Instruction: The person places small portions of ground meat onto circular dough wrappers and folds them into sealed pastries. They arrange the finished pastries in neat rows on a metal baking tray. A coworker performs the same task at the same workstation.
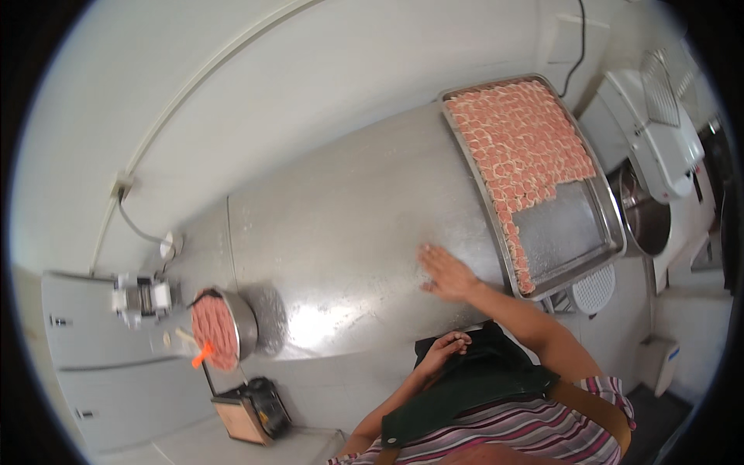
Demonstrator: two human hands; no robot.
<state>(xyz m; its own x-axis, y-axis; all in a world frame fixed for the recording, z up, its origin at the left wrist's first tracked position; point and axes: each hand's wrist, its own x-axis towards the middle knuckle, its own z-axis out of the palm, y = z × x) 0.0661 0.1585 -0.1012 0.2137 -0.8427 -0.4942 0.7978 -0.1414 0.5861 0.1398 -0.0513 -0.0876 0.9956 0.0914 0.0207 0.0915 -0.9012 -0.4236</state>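
Note:
My right hand point(448, 273) lies over the steel table point(349, 209), palm down with its fingers stretched out, holding nothing. It is left of a large metal tray point(616, 232) filled mostly with small pink, meat-filled rounds point(515, 136) edged with pale dough, packed in close rows. The tray's near right part shows bare metal. By the dark apron point(457, 403) at my waist, my left hand point(446, 350) is loosely closed with curled fingers, and nothing shows in it. Pink minced meat point(215, 329) fills a round steel pot point(246, 325) at the table's left end, with an orange-handled tool point(202, 355) in it.
A small metal roller machine point(142, 299) stands beyond the pot at the far left. To the right of the tray is a white stand mixer point(647, 128) with a steel bowl point(647, 221). A black bag-like item point(266, 407) sits below the table's left edge, and a wall runs behind.

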